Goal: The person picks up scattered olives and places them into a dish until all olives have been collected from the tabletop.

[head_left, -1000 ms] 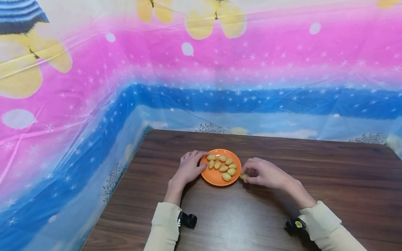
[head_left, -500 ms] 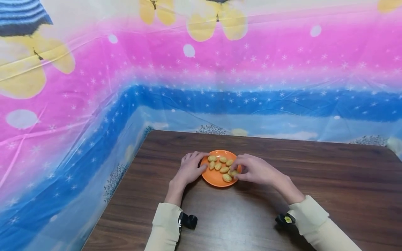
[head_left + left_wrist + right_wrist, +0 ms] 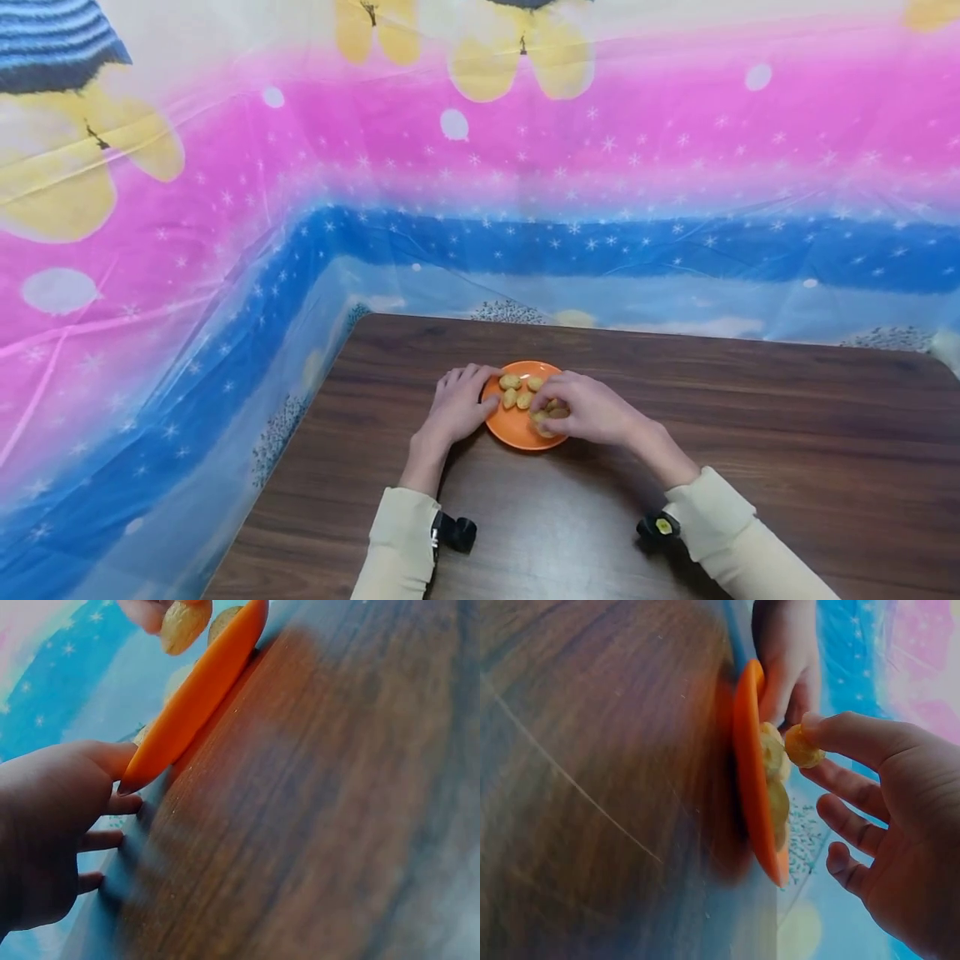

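Observation:
An orange plate (image 3: 517, 432) lies on the table with several tan, wrinkled oval walnuts (image 3: 510, 382) on it. My left hand (image 3: 459, 407) is at its left rim; in the left wrist view the thumb (image 3: 112, 756) touches the rim and the other fingers reach down toward the tabletop. Over the plate's right part, my right hand (image 3: 588, 408) pinches one walnut (image 3: 804, 746) between thumb and forefinger, slightly above the others. That hand's remaining fingers are loosely bent. It hides some of the walnuts on the right side in the head view.
The brown wooden table (image 3: 720, 400) extends around the plate on every side. A pink and blue patterned cloth (image 3: 600, 175) hangs behind and to the left of it. Black wrist cameras (image 3: 459, 533) sit at both cuffs.
My right hand has moved left, from beside the plate's right rim to over the plate, carrying the pinched walnut. The left hand has stayed at the rim.

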Available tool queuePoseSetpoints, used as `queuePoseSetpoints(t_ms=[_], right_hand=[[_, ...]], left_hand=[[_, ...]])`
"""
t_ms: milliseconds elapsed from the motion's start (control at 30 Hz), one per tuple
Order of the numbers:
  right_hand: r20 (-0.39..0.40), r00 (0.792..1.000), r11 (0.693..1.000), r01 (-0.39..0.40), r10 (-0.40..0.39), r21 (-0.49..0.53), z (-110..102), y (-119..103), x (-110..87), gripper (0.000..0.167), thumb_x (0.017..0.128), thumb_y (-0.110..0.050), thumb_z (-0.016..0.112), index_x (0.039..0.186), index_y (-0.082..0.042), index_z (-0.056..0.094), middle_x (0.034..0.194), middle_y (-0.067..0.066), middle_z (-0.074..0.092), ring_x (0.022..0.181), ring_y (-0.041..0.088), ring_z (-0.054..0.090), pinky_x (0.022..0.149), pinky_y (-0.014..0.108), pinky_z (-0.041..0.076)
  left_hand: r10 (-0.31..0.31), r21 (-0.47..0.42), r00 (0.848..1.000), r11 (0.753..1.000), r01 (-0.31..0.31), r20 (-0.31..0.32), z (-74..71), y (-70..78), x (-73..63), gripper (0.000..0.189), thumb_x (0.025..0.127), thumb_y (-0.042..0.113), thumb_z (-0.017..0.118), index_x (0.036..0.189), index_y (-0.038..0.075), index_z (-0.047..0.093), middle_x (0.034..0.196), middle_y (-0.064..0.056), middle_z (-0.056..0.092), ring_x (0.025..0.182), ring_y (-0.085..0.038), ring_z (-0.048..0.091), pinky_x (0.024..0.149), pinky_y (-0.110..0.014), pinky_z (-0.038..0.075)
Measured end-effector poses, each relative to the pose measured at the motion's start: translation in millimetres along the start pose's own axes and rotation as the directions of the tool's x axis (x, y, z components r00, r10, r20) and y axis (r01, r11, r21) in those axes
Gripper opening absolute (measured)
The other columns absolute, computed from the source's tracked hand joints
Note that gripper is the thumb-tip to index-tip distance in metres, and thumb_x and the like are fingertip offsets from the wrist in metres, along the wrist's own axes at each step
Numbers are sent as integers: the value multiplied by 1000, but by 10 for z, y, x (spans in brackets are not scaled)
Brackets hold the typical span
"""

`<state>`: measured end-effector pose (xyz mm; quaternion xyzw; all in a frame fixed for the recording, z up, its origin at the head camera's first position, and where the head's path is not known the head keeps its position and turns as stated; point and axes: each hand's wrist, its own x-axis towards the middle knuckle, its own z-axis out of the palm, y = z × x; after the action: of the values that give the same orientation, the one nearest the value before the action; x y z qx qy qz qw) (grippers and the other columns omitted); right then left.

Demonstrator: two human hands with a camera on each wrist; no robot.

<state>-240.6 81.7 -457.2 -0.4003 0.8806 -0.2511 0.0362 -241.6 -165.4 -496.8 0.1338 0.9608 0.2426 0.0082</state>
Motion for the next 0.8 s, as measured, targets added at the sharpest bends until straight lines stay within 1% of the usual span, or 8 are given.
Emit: queuePoseSetpoints(t_ms=[67,133,300,367,467,567,633,800], right_hand=[[-11,1000,1000,11,-11,-15,32,-10,22,15,89,-26,75,104,-25,73,105,-12,68,100,12,61,93,39,50],[-22,1000,1000,21,-21,-19,64,-19,44,15,89,-26,75,104,-25,73,104,-12,68,96,10,62,88,35,52],[-32,999,999,41,-41,-17,134,-57,122,14,89,-24,75,103,-23,73,101,-11,68,88,8,63,80,29,53],[-35,998,998,54,-55,-30,158,-77,156,14,89,-24,74,103,-22,74,101,-11,68,88,9,62,82,31,52],[-44,996,996,69,-72,-50,190,-110,200,13,89,-24,75,102,-21,75,101,-9,69,90,11,60,88,38,49],[-44,997,996,58,-62,-74,234,-127,230,13,88,-24,75,101,-22,75,100,-9,69,90,12,57,94,44,45],[-40,998,995,41,-45,-87,265,-127,244,12,88,-25,75,101,-23,75,100,-10,69,89,11,55,96,44,42],[-47,998,994,38,-43,-105,317,-124,261,12,88,-26,75,100,-24,75,98,-11,68,85,11,50,87,40,41]], left_hand=[[-4,5,1000,1000,4,4,-12,5,-1,41,100,34,55,140,27,53,140,-4,53,134,-32,42,116,-59,23],[-2,8,1000,1000,2,8,-23,7,1,41,100,34,55,140,28,53,140,-3,53,134,-32,42,116,-58,24],[21,29,1000,999,-21,19,-45,3,2,42,101,33,54,142,27,52,141,-4,53,134,-33,42,115,-58,25],[28,51,999,998,-30,26,-55,0,0,43,101,34,53,143,27,51,141,-4,52,134,-33,42,115,-58,25],[33,81,999,996,-37,40,-79,-9,-7,44,102,35,51,145,27,49,142,-4,51,135,-33,41,115,-58,26],[37,97,998,994,-42,50,-99,-24,-8,45,102,36,51,145,27,49,141,-4,51,135,-34,42,115,-59,27],[40,103,998,994,-45,54,-107,-36,-5,44,102,37,51,145,28,49,141,-4,52,134,-33,42,114,-59,28],[48,90,997,995,-53,54,-122,-66,-2,44,102,36,51,144,27,50,141,-4,52,133,-33,43,113,-59,29]])
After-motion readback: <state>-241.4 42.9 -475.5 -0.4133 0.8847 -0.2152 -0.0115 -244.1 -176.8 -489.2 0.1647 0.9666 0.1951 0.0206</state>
